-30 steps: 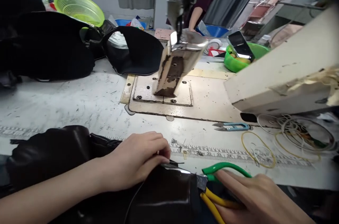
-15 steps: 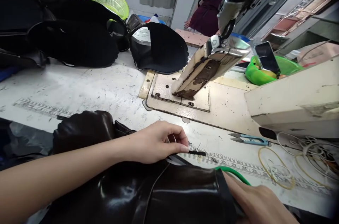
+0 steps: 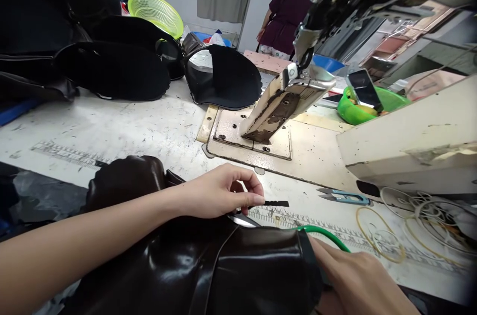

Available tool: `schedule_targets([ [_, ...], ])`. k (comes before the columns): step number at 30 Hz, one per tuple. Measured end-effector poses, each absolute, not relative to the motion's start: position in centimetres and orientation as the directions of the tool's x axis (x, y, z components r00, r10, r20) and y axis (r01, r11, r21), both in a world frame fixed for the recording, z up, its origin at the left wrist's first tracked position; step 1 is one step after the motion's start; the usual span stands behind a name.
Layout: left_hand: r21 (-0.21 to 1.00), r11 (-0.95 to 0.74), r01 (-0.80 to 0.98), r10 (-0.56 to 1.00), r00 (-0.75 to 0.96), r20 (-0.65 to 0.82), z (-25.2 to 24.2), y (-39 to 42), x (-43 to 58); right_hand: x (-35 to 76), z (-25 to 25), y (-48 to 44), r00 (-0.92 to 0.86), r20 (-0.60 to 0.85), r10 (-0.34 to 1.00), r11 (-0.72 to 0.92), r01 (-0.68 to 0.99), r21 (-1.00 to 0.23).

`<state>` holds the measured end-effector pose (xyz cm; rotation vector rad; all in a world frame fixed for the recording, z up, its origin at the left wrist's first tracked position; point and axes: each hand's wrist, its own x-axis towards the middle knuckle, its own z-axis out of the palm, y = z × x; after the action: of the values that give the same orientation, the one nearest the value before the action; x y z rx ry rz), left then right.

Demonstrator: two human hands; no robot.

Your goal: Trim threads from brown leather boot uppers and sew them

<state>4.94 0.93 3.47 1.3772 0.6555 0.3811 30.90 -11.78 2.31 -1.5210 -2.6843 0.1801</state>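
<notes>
My left hand pinches a thin black strip that sticks out to the right over the printed ruler on the table. Below it lies a glossy dark brown leather piece spread across my lap edge. My right hand rests at the lower right, fingers partly tucked under the leather's edge, by the green handle of a pair of pliers. The pliers' metal tip shows just under my left hand.
A post-bed sewing machine stands mid-table, its cream body to the right. Blue thread snips and rubber bands lie right. Black leather parts, a green basket and green bowl sit behind. A person stands beyond.
The view has swung up and left. The leather has slid right over the pliers, hiding their yellow handle. My left hand has drawn the black strip out to the right.
</notes>
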Motion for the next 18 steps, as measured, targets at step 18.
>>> schedule_targets([
  [18,0.96,0.227,-0.164,0.734,0.676,-0.058,4.1,1.6,4.3,28.8,1.5,-10.4,-0.564,-0.1,0.82,0.521,0.807,-0.276],
])
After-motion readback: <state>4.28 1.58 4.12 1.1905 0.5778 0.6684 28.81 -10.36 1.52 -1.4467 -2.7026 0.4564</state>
